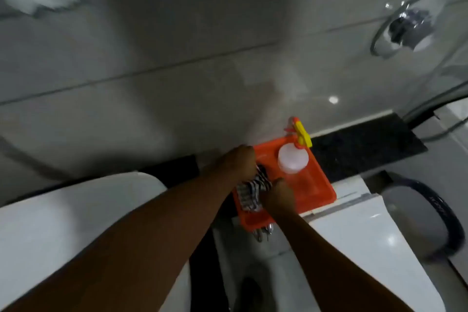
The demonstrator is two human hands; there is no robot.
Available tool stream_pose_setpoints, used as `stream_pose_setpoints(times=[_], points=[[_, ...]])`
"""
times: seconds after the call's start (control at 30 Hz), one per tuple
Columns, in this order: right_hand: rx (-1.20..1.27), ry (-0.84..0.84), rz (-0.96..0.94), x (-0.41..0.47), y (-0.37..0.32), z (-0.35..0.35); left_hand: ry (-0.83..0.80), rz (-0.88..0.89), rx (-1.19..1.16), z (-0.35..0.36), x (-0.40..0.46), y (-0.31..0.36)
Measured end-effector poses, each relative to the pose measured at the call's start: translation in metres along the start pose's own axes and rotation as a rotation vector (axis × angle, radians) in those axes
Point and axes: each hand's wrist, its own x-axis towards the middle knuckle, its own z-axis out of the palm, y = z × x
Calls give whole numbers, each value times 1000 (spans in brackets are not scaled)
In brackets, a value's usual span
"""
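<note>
An orange plastic tray (317,188) sits on the floor by the tiled wall. Inside it lies a black-and-white striped cloth (249,191) and a white spray bottle (292,158) with a yellow and orange trigger head. My left hand (240,161) grips the upper end of the cloth at the tray's left side. My right hand (277,196) holds the cloth's lower right part, fingers curled over it. Both arms reach down from the bottom of the frame.
A white toilet lid (76,213) is at the left and a white ceramic edge (367,248) at the right. A chrome wall valve (405,25) sits top right, with a hose (435,98) running down. Metal pieces (263,232) poke out under the tray. A dark-rimmed bin (430,218) stands at the right.
</note>
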Motion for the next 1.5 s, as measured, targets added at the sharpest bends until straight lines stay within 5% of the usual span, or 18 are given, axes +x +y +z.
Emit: stream_pose_setpoints(times=[0.4,0.63,0.8,1.03,1.4,1.5], points=[[415,-138,408,65,34,33,-224,-93,-59,65,60,-13],[650,-150,361,53,32,-5,-197,-267,-714,30,27,-4],[775,-190,90,15,-1,-51,-64,-284,-1077,-25,-33,-28],[907,-372,-243,-62,-112,-56,142,-218,-1237,-109,-145,-85],[874,-804,-325,-202,-299,34,652,-277,-1051,-224,-342,-219],[819,-702,-350,-223,-325,54,749,-302,-1002,-229,-363,-243]])
